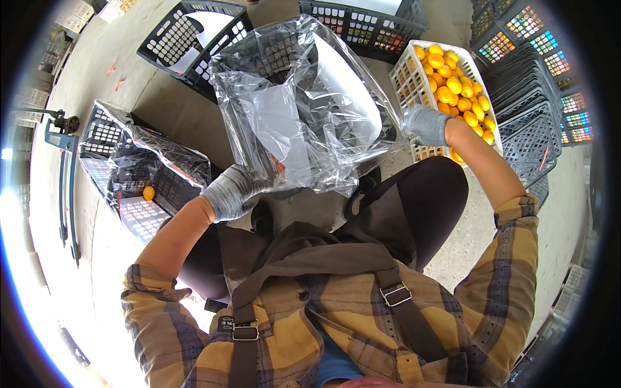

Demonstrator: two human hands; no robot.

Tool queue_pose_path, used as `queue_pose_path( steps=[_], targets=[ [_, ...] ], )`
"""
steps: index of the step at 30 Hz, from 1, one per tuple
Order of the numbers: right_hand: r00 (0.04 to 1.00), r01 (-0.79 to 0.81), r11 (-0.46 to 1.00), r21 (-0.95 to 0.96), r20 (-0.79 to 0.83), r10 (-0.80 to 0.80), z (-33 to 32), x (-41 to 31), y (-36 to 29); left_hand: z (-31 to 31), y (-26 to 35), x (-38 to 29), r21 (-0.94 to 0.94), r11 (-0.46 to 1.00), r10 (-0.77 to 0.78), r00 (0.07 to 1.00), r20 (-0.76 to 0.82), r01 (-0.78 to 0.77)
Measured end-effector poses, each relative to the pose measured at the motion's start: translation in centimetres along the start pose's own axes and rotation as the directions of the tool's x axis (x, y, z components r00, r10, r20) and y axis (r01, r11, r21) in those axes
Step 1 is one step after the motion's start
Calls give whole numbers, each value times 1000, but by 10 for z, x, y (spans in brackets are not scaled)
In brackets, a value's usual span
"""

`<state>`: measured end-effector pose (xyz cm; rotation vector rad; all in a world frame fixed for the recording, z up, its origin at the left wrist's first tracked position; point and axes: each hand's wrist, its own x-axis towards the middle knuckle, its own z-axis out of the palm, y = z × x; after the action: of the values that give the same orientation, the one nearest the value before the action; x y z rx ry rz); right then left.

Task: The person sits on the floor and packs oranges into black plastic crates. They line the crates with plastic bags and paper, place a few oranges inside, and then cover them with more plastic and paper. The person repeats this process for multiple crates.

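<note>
A clear plastic liner bag (335,160) is spread over a black plastic crate (279,48) in front of my knees. White paper sheets (347,82) show inside, beneath or between folds of film. My left hand (233,191), in a grey knit glove, grips the film at the crate's near left corner. At the right, my gloved right hand (426,125) pinches the film's edge, which is stretched taut towards it. That hand is in front of a white plastic crate (405,80) heaped with orange citrus fruit (453,86). My left fingertips are partly hidden by film.
To the left stands a film-lined black crate (104,160) with one orange fruit (149,193) inside. Two more black crates (160,53) (359,29) with paper are beyond. Grey plastic lattice panels (529,131) are stacked at right. A blue pallet jack (65,140) stands far left.
</note>
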<state>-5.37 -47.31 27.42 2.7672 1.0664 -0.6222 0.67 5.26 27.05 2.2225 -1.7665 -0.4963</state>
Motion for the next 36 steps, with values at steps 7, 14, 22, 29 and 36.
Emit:
queue_pose_path(
  steps=[7,14,22,29,36],
  targets=[
    [1000,-16,986,168,-21,20,69,20,7,36,-1,-14,68,984,158,983,95,-165],
    [956,-292,949,118,46,288,214,52,21,104,-22,18,154,970,-241,792,562,186],
    [869,-467,747,473,89,487,49,-16,34,-14,-68,8,-93,710,-440,542,716,698],
    [894,-1,940,341,422,-152,-68,140,-70,-4,-87,135,39,898,-436,874,213,438],
    [367,-99,864,494,825,-430,-7,250,-44,83,-148,162,510,787,-602,616,509,347]
  ],
)
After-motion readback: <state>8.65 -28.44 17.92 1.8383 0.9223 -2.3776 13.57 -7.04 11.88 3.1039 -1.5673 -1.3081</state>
